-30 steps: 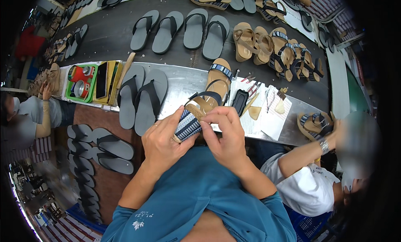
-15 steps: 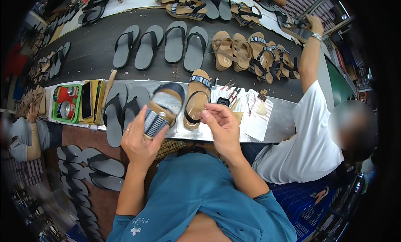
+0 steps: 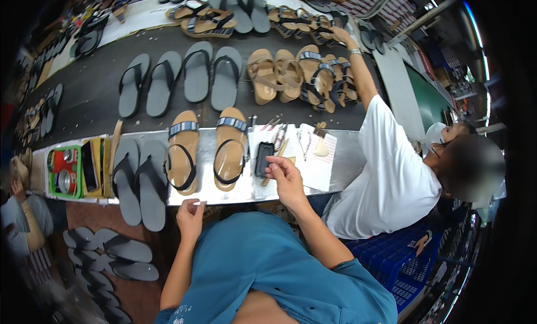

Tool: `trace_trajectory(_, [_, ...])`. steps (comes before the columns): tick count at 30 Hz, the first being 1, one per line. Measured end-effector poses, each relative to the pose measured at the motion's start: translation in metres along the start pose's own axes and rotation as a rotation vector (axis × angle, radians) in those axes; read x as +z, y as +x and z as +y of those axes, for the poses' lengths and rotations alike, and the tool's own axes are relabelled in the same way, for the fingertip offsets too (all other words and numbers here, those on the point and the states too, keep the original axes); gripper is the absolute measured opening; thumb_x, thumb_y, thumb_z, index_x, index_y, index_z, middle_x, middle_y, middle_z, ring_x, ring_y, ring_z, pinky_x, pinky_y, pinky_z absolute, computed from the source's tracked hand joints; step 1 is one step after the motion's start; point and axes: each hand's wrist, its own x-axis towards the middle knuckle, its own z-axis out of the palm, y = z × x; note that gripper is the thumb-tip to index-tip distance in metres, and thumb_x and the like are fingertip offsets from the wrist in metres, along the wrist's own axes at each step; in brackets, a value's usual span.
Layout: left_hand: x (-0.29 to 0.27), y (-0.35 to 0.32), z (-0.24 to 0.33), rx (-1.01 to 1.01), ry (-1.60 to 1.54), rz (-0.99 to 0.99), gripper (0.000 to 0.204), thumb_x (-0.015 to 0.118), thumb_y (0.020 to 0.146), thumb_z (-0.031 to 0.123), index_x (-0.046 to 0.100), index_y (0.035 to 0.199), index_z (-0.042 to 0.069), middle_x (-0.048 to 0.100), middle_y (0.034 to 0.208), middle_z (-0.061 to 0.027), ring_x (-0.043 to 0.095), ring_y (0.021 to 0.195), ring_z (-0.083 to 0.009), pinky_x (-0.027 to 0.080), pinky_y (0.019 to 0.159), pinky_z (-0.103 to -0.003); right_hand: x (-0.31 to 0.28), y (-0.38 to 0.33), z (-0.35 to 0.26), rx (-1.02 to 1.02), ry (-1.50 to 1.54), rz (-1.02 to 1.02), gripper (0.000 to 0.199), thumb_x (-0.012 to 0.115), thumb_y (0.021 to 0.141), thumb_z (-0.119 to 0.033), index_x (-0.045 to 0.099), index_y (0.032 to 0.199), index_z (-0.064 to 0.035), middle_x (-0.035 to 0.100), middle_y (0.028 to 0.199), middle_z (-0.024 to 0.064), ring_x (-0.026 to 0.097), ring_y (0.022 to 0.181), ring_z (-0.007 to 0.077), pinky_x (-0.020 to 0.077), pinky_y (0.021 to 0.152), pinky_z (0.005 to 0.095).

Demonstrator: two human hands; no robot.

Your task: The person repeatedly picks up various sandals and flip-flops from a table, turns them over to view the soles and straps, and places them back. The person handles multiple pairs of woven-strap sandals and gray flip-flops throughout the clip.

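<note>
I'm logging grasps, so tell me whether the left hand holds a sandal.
No: the left hand is off the two striped sandals, which rest on the metal table before it.

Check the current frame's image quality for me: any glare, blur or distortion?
Head view: bright glare on the metal tabletop between two striped-strap sandals; head view: fisheye bowing of the dark work surface, with black corners; head view: a round blurred patch over the head of the white-sleeved co-worker; head view: left hand and right hand fairly clear.

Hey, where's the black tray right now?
In the head view, the black tray sits near the centre, between a sandal on its left and the right hand.
</note>
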Motion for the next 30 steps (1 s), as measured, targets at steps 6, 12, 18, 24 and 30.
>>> trace_trajectory(6, [0.015,0.000,0.046,0.189,-0.133,-0.213,0.027,0.070,0.089,0.018,0.067,0.105,-0.003,0.071,0.095,-0.0150,0.068,0.084,-0.0206,0.053,0.075,-0.032,-0.034,0.060,-0.018,-0.176,-0.116,0.111,0.025,0.051,0.102,-0.010,0.060,0.122,0.0012,0.064,0.104,0.0063,0.062,0.092,0.0106,0.0512,0.082,0.0251])
trace_trajectory(12, [0.004,0.011,0.112,0.301,0.322,-0.202,0.025,0.070,0.087,0.022,0.066,0.083,-0.003,0.065,0.078,-0.0169,0.064,0.071,-0.0307,0.049,0.065,-0.039,-0.095,0.153,-0.079,-0.577,-0.532,0.531,0.020,0.059,0.096,-0.011,0.068,0.110,0.0007,0.064,0.094,0.0074,0.063,0.079,0.0116,0.0504,0.070,0.0260])
trace_trajectory(18, [-0.006,0.023,0.156,0.278,0.429,-0.280,0.021,0.070,0.083,0.019,0.066,0.079,-0.001,0.063,0.075,-0.0160,0.062,0.065,-0.0308,0.048,0.062,-0.040,-0.209,0.244,-0.090,-0.465,-0.956,0.758,0.023,0.066,0.087,-0.018,0.071,0.096,0.0032,0.070,0.086,0.0227,0.068,0.081,0.0369,0.0527,0.076,0.0424])
trace_trajectory(24, [-0.002,0.038,0.183,0.369,0.604,-0.452,0.014,0.070,0.077,0.017,0.068,0.078,0.002,0.067,0.080,-0.0140,0.064,0.082,-0.0334,0.050,0.075,-0.044,-0.221,0.258,-0.067,0.150,-1.017,0.609,0.066,0.057,0.086,-0.060,0.074,0.086,0.0038,0.070,0.089,0.0269,0.068,0.094,0.0419,0.0508,0.084,0.0486])
trace_trajectory(30, [0.000,0.041,0.165,0.394,0.549,-0.403,0.017,0.073,0.075,0.018,0.066,0.075,0.003,0.065,0.075,-0.0113,0.063,0.079,-0.0324,0.050,0.074,-0.043,-0.214,0.278,-0.053,-0.022,-1.157,0.489,0.051,0.071,0.079,-0.043,0.068,0.086,0.0076,0.068,0.087,0.0293,0.067,0.090,0.0441,0.0537,0.079,0.0469])
